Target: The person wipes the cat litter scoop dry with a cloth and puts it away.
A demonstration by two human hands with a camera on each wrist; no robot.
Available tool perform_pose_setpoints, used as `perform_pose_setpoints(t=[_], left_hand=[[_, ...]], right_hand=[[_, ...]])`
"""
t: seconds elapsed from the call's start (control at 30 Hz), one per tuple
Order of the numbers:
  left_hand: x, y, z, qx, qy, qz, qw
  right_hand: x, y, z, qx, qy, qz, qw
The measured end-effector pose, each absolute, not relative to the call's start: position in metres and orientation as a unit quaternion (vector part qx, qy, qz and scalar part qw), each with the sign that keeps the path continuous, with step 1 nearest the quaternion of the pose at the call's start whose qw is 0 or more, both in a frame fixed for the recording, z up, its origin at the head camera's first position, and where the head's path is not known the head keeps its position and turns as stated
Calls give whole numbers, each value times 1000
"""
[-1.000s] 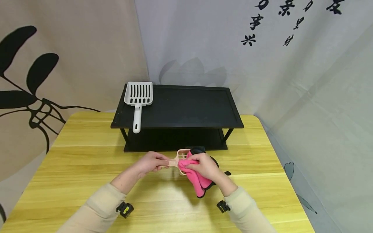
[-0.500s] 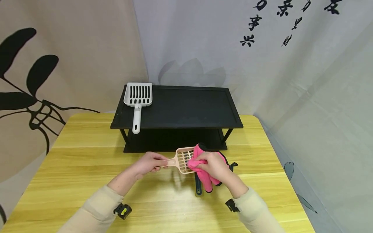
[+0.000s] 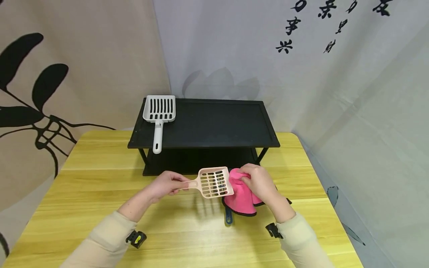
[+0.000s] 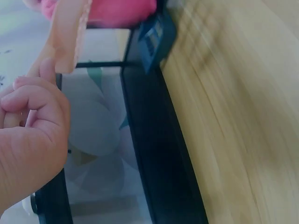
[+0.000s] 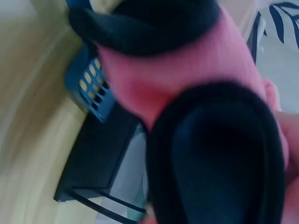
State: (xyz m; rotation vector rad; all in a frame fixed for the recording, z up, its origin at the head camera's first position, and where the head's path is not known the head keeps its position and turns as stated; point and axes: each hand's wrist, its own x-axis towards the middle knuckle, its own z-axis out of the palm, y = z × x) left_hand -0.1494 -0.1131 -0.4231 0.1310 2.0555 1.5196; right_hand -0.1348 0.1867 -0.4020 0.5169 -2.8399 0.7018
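My left hand pinches the handle of a peach-coloured litter scoop, its slotted head level above the table and pointing right. My right hand pinches a bunched pink cloth with black edging, held just right of the scoop head; whether they touch I cannot tell. In the right wrist view the cloth fills much of the frame and shows a dark inner side. Below lies a dark blue litter scoop, mostly hidden in the head view; its slotted head shows in the right wrist view.
A black two-tier rack stands behind the hands at the table's back. On its top, at the left, lies a white litter scoop. The wooden table stretches around. A printed curtain hangs behind.
The right hand and pink cloth have moved right, off the peach scoop's head, which now shows fully. The left hand has shifted slightly left. The blue scoop's handle has come into view.
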Motion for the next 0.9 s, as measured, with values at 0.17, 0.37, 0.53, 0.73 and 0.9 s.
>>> perform_pose_setpoints(t=[0.17, 0.37, 0.53, 0.73, 0.9], left_hand=[[-152, -117, -423, 56, 773, 558, 297], [-151, -112, -427, 64, 777, 546, 307], [-150, -105, -428, 72, 778, 544, 307], [-150, -99, -421, 84, 785, 546, 281], [-150, -96, -419, 69, 787, 554, 263]], right_hand=[[-141, 192, -387, 134, -940, 300, 97], [-148, 178, -370, 116, -902, 408, 84], [-149, 152, -370, 149, -881, 444, 74], [-146, 127, -393, 167, -899, 403, 46], [-147, 126, -404, 173, -921, 344, 63]])
